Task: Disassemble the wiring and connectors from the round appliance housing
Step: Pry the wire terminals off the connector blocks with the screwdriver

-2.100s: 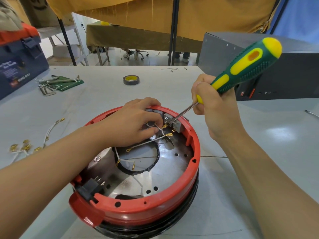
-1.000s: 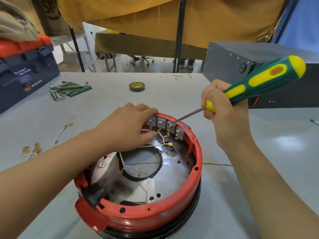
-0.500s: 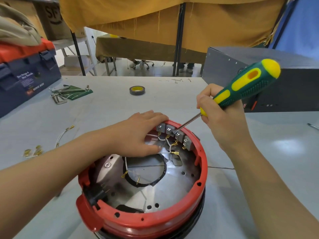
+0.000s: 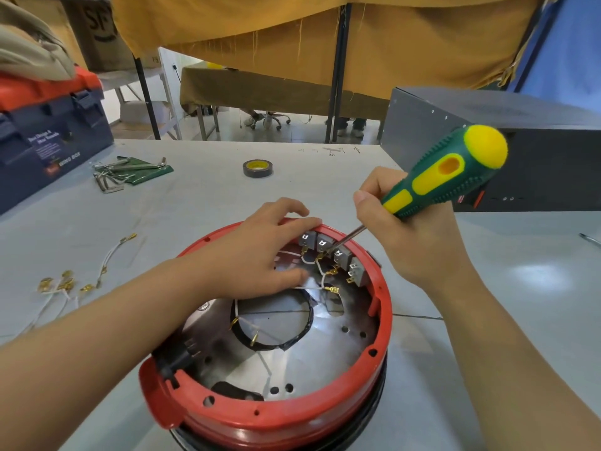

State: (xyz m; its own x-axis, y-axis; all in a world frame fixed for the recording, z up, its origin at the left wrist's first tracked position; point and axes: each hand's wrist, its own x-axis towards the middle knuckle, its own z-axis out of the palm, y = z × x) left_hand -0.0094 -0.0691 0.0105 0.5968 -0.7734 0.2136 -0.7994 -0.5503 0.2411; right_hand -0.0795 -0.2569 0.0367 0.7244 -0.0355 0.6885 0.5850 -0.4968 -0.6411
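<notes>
Head view: one frame, looking down at tabletop [image 4: 201, 203].
Housing: round red housing [image 4: 325, 411], open side up, near front edge of tabletop, centre. Metal base plate inside w/ large round cut-out.
Connectors: row of four grey connector blocks [image 4: 331, 255] on inner wall at far side of housing. White wires [image 4: 320, 275] w/ brass spade terminals run from them over base plate; some terminal ends hang free.
L hand: left hand [image 4: 260, 252] palm down over far-left rim of housing, fingers spread & lightly bent. Fingertips reach rim beside leftmost block; thumb down inside, on or near base plate, contact unclear. Grips nothing.
R hand: right hand [image 4: 413, 232] curled round lower part of screwdriver [image 4: 448, 174] handle, green/yellow, handle tilted up to the right. Shaft slants down-left, tip between 2nd & 3rd blocks; exact contact pt cannot be told.
Power socket: black plug socket [image 4: 182, 353] at near-left wall of housing, beside red tab.
Loose wires: removed wires [image 4: 68, 284] w/ brass terminals on tabletop, towards left edge, well apart from housing.
Other items: tape roll [image 4: 257, 168] mid-tabletop towards far edge; hex keys [image 4: 120, 172] on green pouch, far left; blue/red toolbox [image 4: 48, 135] at far-left corner; dark metal case [image 4: 536, 157] at far right.
</notes>
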